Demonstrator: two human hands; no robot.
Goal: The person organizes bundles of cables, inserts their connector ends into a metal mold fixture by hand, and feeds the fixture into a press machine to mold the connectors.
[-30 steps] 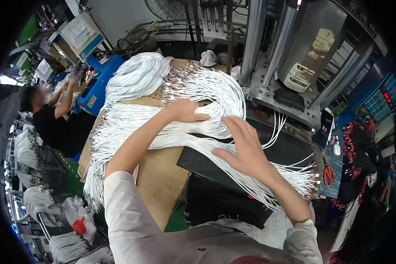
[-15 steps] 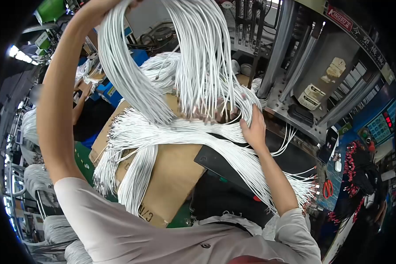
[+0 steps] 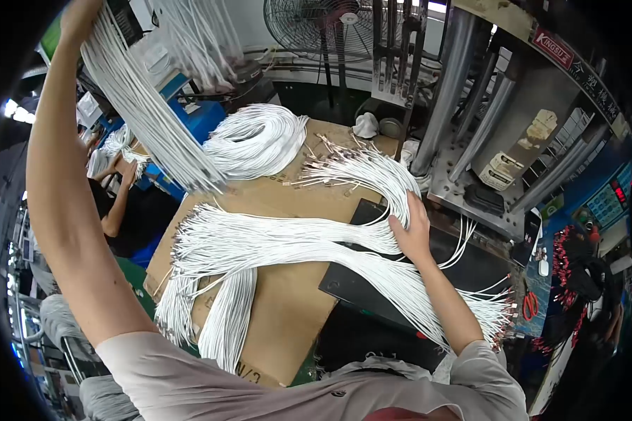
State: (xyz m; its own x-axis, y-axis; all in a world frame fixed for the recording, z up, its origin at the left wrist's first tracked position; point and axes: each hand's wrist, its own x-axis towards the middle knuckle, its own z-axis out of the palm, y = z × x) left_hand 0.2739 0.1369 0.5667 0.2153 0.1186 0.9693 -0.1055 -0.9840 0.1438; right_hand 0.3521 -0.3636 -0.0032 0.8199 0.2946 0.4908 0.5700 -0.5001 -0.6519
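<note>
My left hand (image 3: 81, 22) is raised at the top left, closed on a bundle of white cables (image 3: 147, 105). The bundle hangs in a long arc, its far strands blurred and its top cut off by the frame. My right hand (image 3: 414, 228) is curled around a second white cable bundle (image 3: 372, 172) that bends over the black board's edge; some of its fingers are hidden. Below lies a wide spread of white cables (image 3: 260, 242) with small terminals at the ends. Another cable bundle (image 3: 228, 316) drapes toward my body.
A coiled cable bundle (image 3: 218, 158) lies at the back of the cardboard (image 3: 288, 309). To the right stand a press machine (image 3: 498, 147), red-handled pliers (image 3: 531, 305) and dark cables with red ends (image 3: 562, 270). Behind are a fan (image 3: 323, 28) and, at left, another person's hands (image 3: 128, 172).
My left hand has swung up and left, carrying the hanging cable bundle off the middle of the table. The coil and the fan behind are now exposed. My right hand stays on its bundle.
</note>
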